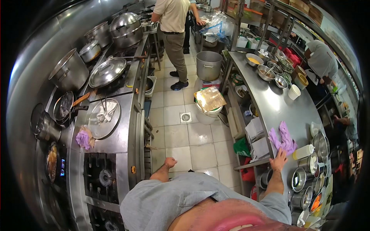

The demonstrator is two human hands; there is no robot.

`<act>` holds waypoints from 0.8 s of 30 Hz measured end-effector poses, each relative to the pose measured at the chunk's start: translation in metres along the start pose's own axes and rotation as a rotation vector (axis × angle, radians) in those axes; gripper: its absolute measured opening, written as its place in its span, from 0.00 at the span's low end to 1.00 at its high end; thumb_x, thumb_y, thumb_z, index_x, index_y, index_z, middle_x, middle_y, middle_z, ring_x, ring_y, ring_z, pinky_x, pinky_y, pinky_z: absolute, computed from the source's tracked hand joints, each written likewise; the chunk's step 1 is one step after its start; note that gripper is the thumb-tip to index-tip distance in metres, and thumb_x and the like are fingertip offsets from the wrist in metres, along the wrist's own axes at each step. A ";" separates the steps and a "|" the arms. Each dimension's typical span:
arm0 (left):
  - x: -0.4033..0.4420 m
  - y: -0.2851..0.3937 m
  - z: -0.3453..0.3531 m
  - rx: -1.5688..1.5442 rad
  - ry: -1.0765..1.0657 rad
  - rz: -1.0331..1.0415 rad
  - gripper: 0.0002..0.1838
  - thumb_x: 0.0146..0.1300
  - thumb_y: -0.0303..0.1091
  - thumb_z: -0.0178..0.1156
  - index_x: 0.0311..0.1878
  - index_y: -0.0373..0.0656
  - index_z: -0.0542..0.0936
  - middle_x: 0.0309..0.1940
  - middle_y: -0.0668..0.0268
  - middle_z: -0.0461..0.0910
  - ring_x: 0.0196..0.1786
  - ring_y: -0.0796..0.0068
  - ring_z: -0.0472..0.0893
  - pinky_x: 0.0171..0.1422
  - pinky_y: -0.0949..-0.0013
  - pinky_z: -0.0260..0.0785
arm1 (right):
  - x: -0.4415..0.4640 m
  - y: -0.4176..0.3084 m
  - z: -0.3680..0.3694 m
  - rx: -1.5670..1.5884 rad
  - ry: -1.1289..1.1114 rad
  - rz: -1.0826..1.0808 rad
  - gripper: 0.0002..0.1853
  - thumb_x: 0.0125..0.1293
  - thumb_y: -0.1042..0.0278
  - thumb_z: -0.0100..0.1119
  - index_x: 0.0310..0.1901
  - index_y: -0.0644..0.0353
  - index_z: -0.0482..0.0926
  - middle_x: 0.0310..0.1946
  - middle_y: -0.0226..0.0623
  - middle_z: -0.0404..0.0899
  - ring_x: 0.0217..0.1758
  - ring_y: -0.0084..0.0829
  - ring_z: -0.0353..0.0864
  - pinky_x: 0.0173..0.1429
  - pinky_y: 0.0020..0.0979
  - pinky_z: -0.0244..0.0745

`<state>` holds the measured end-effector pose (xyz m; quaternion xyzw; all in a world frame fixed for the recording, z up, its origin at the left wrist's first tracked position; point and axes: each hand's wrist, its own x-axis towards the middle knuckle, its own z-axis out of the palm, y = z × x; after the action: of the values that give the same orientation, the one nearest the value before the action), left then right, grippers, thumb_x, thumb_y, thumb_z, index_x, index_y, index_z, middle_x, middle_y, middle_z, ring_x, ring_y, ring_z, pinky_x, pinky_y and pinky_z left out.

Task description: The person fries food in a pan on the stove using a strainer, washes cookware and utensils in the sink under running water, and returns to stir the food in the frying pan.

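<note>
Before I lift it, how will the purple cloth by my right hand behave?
The purple cloth should be floppy, since it lies in loose, crumpled folds. It looks thin, so probably light, unless wet. Resting on the shiny counter, it may slide if pushed.

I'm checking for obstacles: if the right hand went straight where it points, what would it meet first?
Likely the purple cloth on the steel counter, just ahead of the right hand; whether they already touch is hard to tell.

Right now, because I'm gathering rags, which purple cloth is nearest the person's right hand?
The purple cloth on the metal counter, right by the right hand; the other purple cloth lies bunched beside the round tray.
</note>
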<state>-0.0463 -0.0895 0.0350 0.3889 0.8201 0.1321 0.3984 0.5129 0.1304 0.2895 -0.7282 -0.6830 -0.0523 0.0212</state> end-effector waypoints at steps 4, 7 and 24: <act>0.008 -0.001 0.002 -0.049 -0.021 -0.025 0.20 0.45 0.46 0.57 0.39 0.44 0.79 0.39 0.59 0.78 0.45 0.62 0.76 0.51 0.66 0.67 | -0.002 0.000 -0.003 0.001 0.020 -0.006 0.48 0.38 0.60 0.67 0.62 0.54 0.50 0.62 0.42 0.50 0.67 0.40 0.45 0.64 0.50 0.44; 0.010 0.003 -0.001 0.000 -0.015 0.012 0.20 0.45 0.46 0.57 0.39 0.44 0.79 0.40 0.58 0.78 0.45 0.62 0.76 0.52 0.66 0.66 | -0.003 -0.002 -0.004 0.004 0.013 -0.001 0.48 0.38 0.60 0.67 0.62 0.54 0.50 0.62 0.42 0.50 0.67 0.40 0.45 0.64 0.50 0.44; 0.007 0.002 0.003 0.036 0.004 0.024 0.20 0.46 0.47 0.57 0.38 0.44 0.79 0.39 0.58 0.78 0.44 0.62 0.76 0.51 0.65 0.67 | -0.002 0.000 -0.003 -0.007 -0.007 0.006 0.48 0.40 0.61 0.66 0.63 0.52 0.49 0.63 0.40 0.49 0.68 0.39 0.44 0.65 0.49 0.43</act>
<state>-0.0459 -0.0828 0.0301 0.4056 0.8184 0.1230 0.3880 0.5126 0.1276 0.2918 -0.7304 -0.6808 -0.0519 0.0165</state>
